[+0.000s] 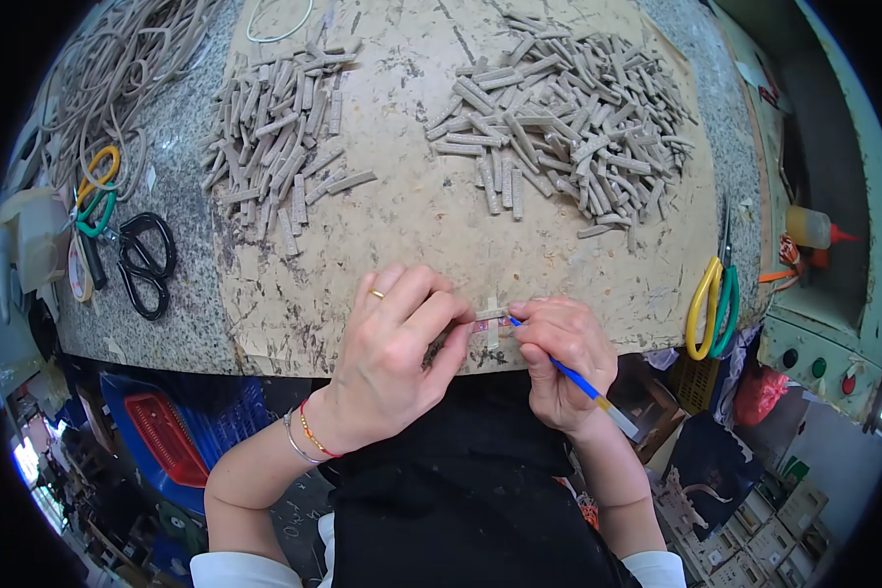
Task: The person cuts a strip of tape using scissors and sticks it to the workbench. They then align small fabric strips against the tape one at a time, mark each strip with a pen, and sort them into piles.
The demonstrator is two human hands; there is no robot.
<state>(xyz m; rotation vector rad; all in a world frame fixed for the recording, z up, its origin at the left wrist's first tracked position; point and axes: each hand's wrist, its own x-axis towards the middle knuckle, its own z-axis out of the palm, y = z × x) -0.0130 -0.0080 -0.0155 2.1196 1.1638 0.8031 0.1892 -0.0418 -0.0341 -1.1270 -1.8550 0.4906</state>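
My left hand (402, 338) has its thumb and index finger pinched on the left end of a short grey strip (490, 315) near the table's front edge. Beneath that strip lies a small pinkish marked piece (484, 326), with a band of clear tape (493, 338) across it. In my right hand (563, 358) is a slim blue pen (580, 379), its tip pointing at the strip's right end. Whether the tip touches the strip is too small to tell. My right fingertips rest close beside that end.
Two heaps of similar grey strips, a left pile (279, 132) and a larger right pile (578, 122), lie farther back. Black-handled scissors (147, 265) and grey cord (118, 78) are at left. Yellow-and-green scissors (713, 309) lie at right, near a green machine (818, 358).
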